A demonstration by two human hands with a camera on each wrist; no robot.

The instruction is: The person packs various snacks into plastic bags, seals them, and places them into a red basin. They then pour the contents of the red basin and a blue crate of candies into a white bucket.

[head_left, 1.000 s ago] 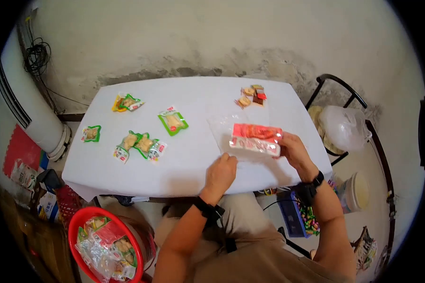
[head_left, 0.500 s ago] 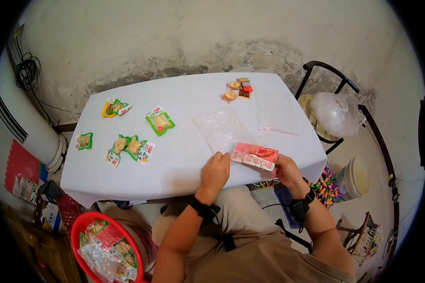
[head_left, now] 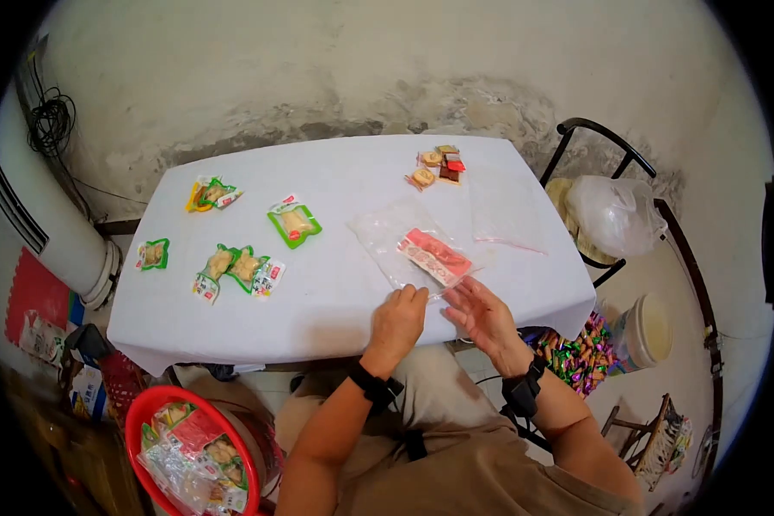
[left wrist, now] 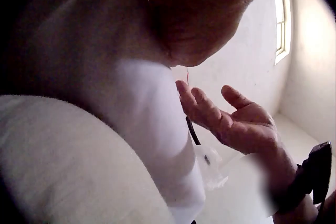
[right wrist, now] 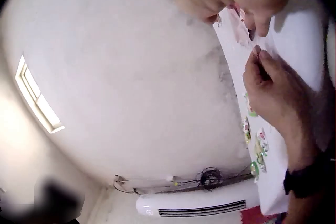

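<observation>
I see, from head camera: white cloth-covered table (head_left: 318, 292) against stained plaster wall (head_left: 361, 77), black metal chair (head_left: 606, 146) at right, red plastic basket (head_left: 142, 413) on floor. Red-and-white snack packet (head_left: 436, 257) lies inside clear plastic bag (head_left: 377, 230) near table's front edge. Left hand (head_left: 397, 316) pinches bag's near edge. Right hand (head_left: 480, 311) just beside bag, fingers spread, holding nothing. Wrist cameras alone show bright window (left wrist: 282, 24); head view alone shows chair and basket.
</observation>
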